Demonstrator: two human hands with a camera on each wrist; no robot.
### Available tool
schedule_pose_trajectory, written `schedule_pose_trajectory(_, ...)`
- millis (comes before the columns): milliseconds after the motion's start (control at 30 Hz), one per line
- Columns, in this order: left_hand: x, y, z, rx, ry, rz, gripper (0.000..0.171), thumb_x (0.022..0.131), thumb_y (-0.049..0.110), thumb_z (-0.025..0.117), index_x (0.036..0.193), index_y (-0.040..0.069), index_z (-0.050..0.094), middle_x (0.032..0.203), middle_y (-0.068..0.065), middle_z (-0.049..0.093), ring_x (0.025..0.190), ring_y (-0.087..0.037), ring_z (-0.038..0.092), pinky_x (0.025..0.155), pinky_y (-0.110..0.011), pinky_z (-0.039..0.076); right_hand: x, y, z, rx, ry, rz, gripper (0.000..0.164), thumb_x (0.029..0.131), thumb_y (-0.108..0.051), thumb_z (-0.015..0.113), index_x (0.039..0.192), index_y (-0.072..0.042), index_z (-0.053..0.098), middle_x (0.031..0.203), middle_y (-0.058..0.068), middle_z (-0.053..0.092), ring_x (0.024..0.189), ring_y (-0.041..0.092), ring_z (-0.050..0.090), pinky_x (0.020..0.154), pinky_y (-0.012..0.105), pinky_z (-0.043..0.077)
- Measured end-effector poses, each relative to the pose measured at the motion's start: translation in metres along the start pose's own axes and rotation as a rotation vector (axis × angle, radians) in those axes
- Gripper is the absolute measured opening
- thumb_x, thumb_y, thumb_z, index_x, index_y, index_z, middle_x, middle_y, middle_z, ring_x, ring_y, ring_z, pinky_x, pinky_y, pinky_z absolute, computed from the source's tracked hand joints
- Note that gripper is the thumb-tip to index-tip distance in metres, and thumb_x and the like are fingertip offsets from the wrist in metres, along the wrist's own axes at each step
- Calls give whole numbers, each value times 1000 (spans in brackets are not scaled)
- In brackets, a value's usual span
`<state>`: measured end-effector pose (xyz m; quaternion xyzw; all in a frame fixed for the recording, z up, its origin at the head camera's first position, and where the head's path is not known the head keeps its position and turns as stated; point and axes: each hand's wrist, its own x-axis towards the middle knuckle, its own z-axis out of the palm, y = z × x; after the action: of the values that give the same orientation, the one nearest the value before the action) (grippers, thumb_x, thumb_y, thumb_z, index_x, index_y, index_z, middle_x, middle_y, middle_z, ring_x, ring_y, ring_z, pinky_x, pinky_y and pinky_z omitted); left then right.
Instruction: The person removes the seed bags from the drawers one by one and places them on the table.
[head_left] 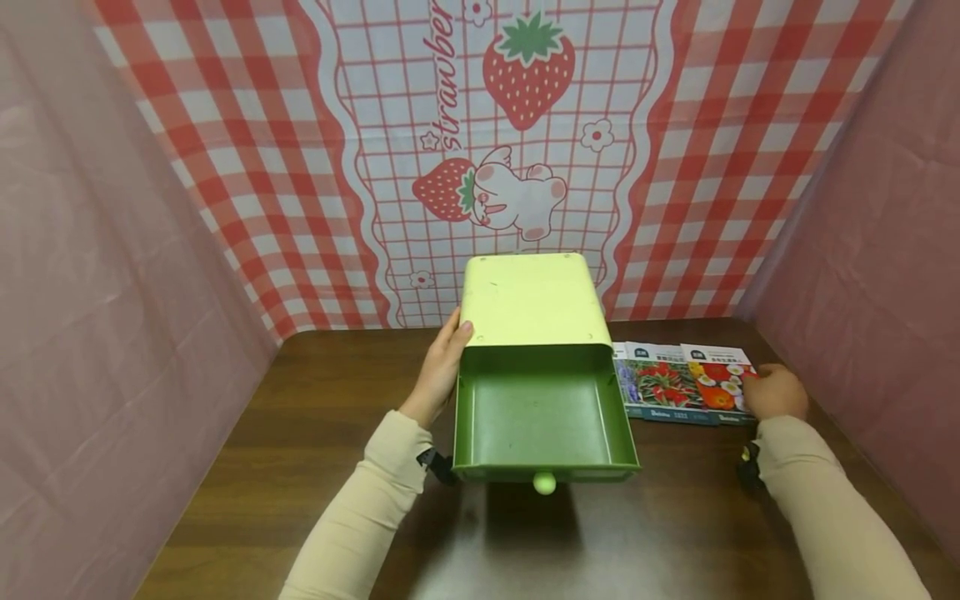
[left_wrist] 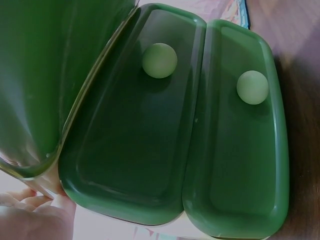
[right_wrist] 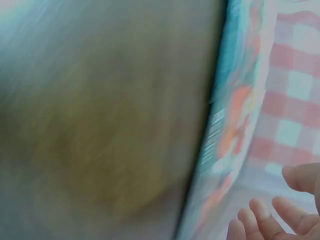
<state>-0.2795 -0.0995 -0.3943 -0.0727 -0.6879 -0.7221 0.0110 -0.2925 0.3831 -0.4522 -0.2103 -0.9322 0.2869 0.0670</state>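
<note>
A small pale-yellow drawer cabinet (head_left: 534, 300) stands on the table with its green top drawer (head_left: 536, 417) pulled out, nothing lying in it. My left hand (head_left: 438, 367) rests against the cabinet's left side. In the left wrist view, two closed green drawers (left_wrist: 125, 140) with round light-green knobs (left_wrist: 160, 60) show below the pulled-out one. Several flower seed packets (head_left: 663, 383) lie overlapped right of the cabinet. At their right end is my right hand (head_left: 777, 393); in the right wrist view its fingers (right_wrist: 262, 220) are spread apart beside the blurred packets, pinching nothing.
The brown wooden table (head_left: 322, 417) carries everything. Behind it hangs a red-and-white checked strawberry cloth (head_left: 345, 275), and pink fabric (head_left: 862, 250) encloses both sides. The pulled-out drawer juts toward the front with its knob (head_left: 544, 483).
</note>
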Motion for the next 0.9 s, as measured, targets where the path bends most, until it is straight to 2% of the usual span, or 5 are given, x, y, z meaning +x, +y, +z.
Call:
schedule_pose_trajectory(133, 0, -1, 0, 2, -4, -5, 67, 100, 49, 47, 157, 25, 22, 163, 0, 23, 149, -22, 23, 122, -46, 22, -11, -26, -4, 103, 17, -40, 54, 101, -31, 39, 135, 11, 49, 132, 35, 52, 108, 47, 54, 83, 50, 47)
schedule_pose_trajectory(233, 0, -1, 0, 12, -3, 1, 68, 100, 50, 47, 157, 24, 21, 163, 0, 23, 150, -22, 21, 123, -45, 20, -20, -46, -6, 173, 27, -120, 53, 102, -33, 41, 133, 8, 53, 125, 31, 57, 83, 24, 61, 67, 31, 49)
schedule_pose_trajectory(367, 0, -1, 0, 14, -1, 6, 68, 100, 50, 47, 157, 24, 22, 163, 0, 24, 150, -21, 21, 123, -45, 20, -35, -73, -12, 239, 29, -245, 49, 102, -35, 45, 128, 4, 60, 118, 25, 61, 69, -5, 45, 57, 16, 42)
schedule_pose_trajectory(700, 1, -1, 0, 1, 1, 0, 66, 101, 48, 47, 157, 25, 22, 162, -1, 25, 148, -22, 26, 121, -44, 24, -92, -134, -30, 298, -34, -455, 43, 102, -38, 48, 118, -2, 66, 107, 19, 66, 70, -2, 51, 56, 21, 45)
schedule_pose_trajectory(900, -1, 0, 1, 17, 5, -2, 66, 101, 48, 47, 157, 25, 22, 163, 0, 24, 149, -21, 22, 122, -45, 21, -130, -162, -36, 357, -62, -610, 31, 100, -33, 55, 107, -6, 68, 92, 4, 66, 69, 7, 56, 54, 24, 47)
